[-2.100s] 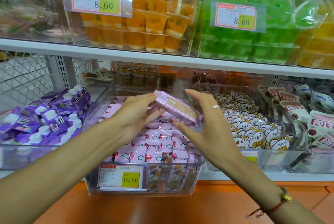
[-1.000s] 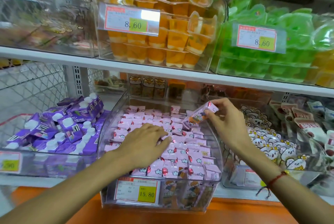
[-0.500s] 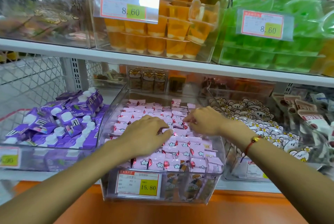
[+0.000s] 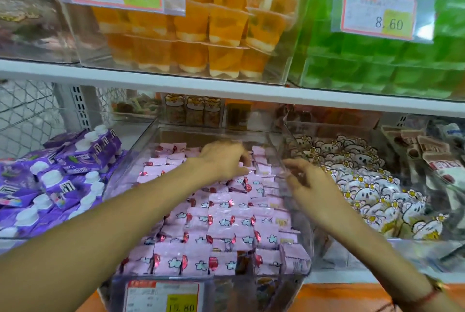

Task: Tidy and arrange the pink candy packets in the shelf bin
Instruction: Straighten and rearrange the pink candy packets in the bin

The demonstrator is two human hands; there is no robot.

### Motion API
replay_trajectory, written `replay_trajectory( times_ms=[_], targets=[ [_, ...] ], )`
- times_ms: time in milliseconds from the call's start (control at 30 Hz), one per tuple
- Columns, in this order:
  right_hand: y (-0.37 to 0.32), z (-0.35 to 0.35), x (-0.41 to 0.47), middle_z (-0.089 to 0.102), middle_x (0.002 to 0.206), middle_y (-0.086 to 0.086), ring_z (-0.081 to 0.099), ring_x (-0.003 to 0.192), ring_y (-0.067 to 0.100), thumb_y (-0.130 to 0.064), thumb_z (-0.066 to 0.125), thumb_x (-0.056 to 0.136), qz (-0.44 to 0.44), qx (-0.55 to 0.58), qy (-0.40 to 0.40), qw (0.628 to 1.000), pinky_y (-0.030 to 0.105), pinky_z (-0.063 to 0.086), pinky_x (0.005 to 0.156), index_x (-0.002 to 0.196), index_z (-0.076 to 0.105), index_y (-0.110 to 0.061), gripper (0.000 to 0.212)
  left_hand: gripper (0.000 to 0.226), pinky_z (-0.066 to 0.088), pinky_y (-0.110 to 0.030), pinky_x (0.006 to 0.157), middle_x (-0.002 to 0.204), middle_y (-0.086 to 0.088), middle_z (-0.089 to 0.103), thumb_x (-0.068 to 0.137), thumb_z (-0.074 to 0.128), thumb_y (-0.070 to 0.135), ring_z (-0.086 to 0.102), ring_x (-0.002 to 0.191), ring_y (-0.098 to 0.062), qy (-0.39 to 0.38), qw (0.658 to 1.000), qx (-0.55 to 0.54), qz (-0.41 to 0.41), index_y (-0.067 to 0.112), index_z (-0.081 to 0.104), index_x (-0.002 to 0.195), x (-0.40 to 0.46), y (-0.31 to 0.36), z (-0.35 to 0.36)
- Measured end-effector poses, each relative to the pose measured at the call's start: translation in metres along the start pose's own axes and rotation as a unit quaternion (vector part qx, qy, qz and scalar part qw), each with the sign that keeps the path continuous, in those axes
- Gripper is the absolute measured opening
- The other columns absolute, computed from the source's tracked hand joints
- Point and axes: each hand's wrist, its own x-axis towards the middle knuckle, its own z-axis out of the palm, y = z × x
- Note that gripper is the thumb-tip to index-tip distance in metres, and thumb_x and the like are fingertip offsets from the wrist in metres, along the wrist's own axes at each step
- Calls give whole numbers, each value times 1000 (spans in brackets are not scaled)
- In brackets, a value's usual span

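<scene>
A clear shelf bin [image 4: 299, 213] on the lower shelf holds several rows of pink candy packets [image 4: 221, 223] with white flower and red marks. My left hand [image 4: 224, 160] reaches to the back rows, with fingers and thumb curled down around a pink packet [image 4: 251, 167] there. My right hand [image 4: 312, 190] hovers at the bin's right wall over the right-hand packets, its fingers loosely spread and holding nothing. The image is slightly blurred by motion.
Purple drink pouches [image 4: 57, 180] fill the bin on the left, and white bear-print packets [image 4: 372, 190] the bin on the right. The upper shelf edge [image 4: 226, 87] hangs over the bin's back and carries orange [image 4: 201, 34] and green jelly cups [image 4: 377, 64].
My right hand has set down the packet it carried and has drawn back to the bin's right wall. My left hand has moved from the middle rows to the back rows.
</scene>
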Motion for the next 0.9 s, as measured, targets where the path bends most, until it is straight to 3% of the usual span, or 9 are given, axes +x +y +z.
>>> replay_trajectory(
  times_ms=[67, 233, 400, 500, 633, 767, 833, 867, 900],
  targets=[
    [0, -2, 1, 57, 81, -13, 52, 67, -2, -17, 50, 94, -7, -7, -9, 1000, 10, 37, 55, 119, 56, -17, 25, 27, 49, -38, 93, 124, 5, 62, 91, 59, 36, 57, 110, -17, -4, 1000, 10, -2, 25, 64, 115, 5, -2, 3],
    [-6, -10, 4, 64, 90, 0, 59, 77, 16, -26, 54, 92, 0, -55, -59, 997, 32, 47, 70, 116, 51, -18, 26, 22, 50, -30, 83, 116, 7, 64, 94, 54, 35, 59, 101, -14, 39, 998, -36, -32, 25, 68, 108, 6, -3, 4],
    [-15, -20, 19, 63, 107, 6, 59, 93, 23, -28, 56, 89, -22, -143, -35, 989, 31, 46, 78, 116, 56, -17, 29, 16, 43, -23, 56, 83, 6, 59, 98, 46, 32, 52, 64, -9, 185, 970, -144, -66, 24, 59, 103, -3, 4, 5],
    [-24, -24, 38, 63, 110, 7, 58, 101, 25, -27, 52, 92, 7, -128, -40, 991, 31, 46, 85, 121, 56, -15, 32, 14, 43, -24, 51, 90, 3, 61, 99, 45, 30, 54, 60, -11, 278, 905, -303, -110, 22, 55, 103, -8, 9, -8],
    [-39, -26, 56, 60, 110, -1, 56, 98, 14, -28, 56, 93, 28, 78, -106, 991, 22, 42, 74, 124, 54, -17, 33, 25, 55, -44, 83, 105, -10, 66, 98, 48, 29, 65, 92, -27, 310, 776, -521, -174, 11, 60, 110, -20, 12, -24],
    [-43, -18, 56, 54, 110, -15, 55, 95, -2, -26, 72, 82, -25, 150, -167, 974, 7, 47, 68, 130, 44, -21, 56, 10, 58, -20, 61, 97, -8, 65, 96, 50, 13, 65, 85, -17, 286, 625, -695, -211, 11, 60, 95, -27, 9, -27],
    [-39, -13, 55, 57, 102, -20, 57, 87, -5, -24, 75, 78, -42, 151, -154, 976, 3, 45, 65, 124, 51, -21, 52, 10, 57, -19, 58, 98, -11, 67, 96, 50, 14, 66, 84, -15, 243, 600, -731, -215, 9, 59, 100, -31, 6, -25],
    [-36, -12, 54, 62, 100, -16, 61, 82, -3, -23, 76, 77, -20, 183, -151, 971, 5, 47, 64, 120, 56, -19, 48, 14, 57, -19, 59, 101, -12, 67, 97, 50, 15, 67, 86, -16, 225, 610, -729, -213, 8, 58, 106, -31, 5, -25],
    [-35, -13, 54, 69, 96, -8, 65, 77, 1, -22, 77, 76, 24, 234, -155, 959, 10, 49, 62, 117, 59, -13, 45, 19, 58, -22, 63, 108, -12, 66, 98, 48, 16, 67, 89, -17, 219, 651, -697, -205, 10, 57, 113, -32, 2, -25]
  ],
)
